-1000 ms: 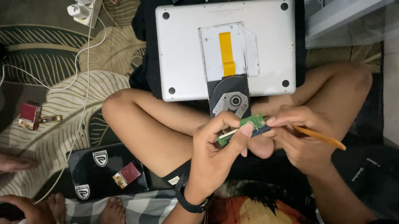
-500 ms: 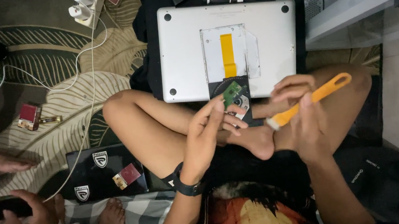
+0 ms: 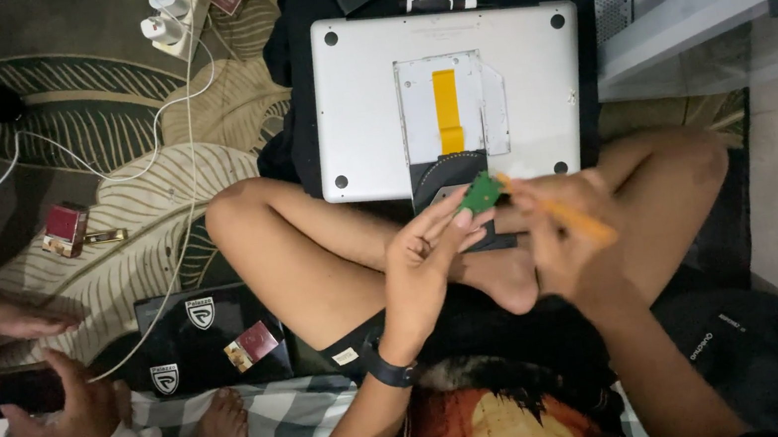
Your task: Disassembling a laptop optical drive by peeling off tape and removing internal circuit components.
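Risk of slip: left hand (image 3: 425, 264) pinches small green circuit board (image 3: 480, 192) over silver laptop's (image 3: 374, 100) near edge, right hand (image 3: 562, 236) clamped on orange pry tool (image 3: 559, 214) touching it, so hard levering could crack or drop it

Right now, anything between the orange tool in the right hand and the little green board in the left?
Nothing visible. The left hand pinches the small green board at its fingertips over the crossed legs, and the orange tool in the right hand points straight at the board's edge; its tip looks at or nearly on it. The silver laptop lies behind.
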